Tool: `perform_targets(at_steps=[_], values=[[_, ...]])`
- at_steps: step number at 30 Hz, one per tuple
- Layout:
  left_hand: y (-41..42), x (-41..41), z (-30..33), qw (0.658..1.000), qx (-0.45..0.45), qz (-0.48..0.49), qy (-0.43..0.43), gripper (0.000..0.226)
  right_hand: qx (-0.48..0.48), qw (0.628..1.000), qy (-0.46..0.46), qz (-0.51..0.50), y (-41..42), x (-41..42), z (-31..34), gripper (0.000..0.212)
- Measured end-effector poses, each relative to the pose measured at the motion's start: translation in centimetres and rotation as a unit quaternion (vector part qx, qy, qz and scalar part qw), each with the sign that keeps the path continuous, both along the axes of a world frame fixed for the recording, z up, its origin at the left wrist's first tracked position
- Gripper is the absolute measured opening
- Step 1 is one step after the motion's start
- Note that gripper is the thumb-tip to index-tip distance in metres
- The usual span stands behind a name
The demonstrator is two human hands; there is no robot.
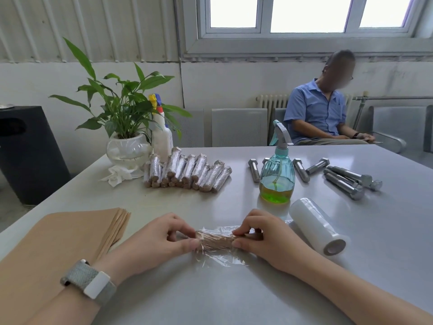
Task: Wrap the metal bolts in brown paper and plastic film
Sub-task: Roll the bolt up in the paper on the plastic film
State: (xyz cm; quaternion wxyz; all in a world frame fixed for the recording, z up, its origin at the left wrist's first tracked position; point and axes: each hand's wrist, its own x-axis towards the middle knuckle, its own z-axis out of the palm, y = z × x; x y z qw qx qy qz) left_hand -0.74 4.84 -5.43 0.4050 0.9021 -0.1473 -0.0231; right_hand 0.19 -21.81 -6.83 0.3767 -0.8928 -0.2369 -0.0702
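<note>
1. Two hands work one paper-wrapped bolt (215, 240) at the bench's (210, 289) near edge, lying on plastic film (222, 259).
2. Left hand (154, 242) pinches its left end; right hand (264, 240) pinches its right end.
3. Film roll (316, 228) just right; bare bolts (344, 181) far right; wrapped bundles (187, 172) behind; brown paper stack (58, 242) left.

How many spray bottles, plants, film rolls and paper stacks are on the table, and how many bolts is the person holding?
Spray bottles: 2, the teal spray bottle and the white spray bottle
potted plant: 1
film roll: 1
brown paper stack: 1
held bolt: 1
Total: 6
</note>
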Motion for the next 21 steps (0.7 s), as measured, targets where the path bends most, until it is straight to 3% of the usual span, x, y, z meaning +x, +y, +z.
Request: perform_targets(at_steps=[12,16,21], values=[[-2.4,-0.9,-0.6,0.986,0.135,0.047,-0.091,0.022,0.010,1.000,-0.003,-0.009,0.1,-0.2,-0.1,0.021],[-3.5,-1.0,0.0,0.992,-0.002,0.065,-0.107,0.018,0.022,0.999,-0.011,-0.028,-0.1,-0.4,0.2,0.010],[-6.6,0.3,1.0,0.974,-0.183,0.037,-0.132,0.018,-0.039,0.994,-0.076,-0.067,-1.0,-1.1,0.2,0.010]])
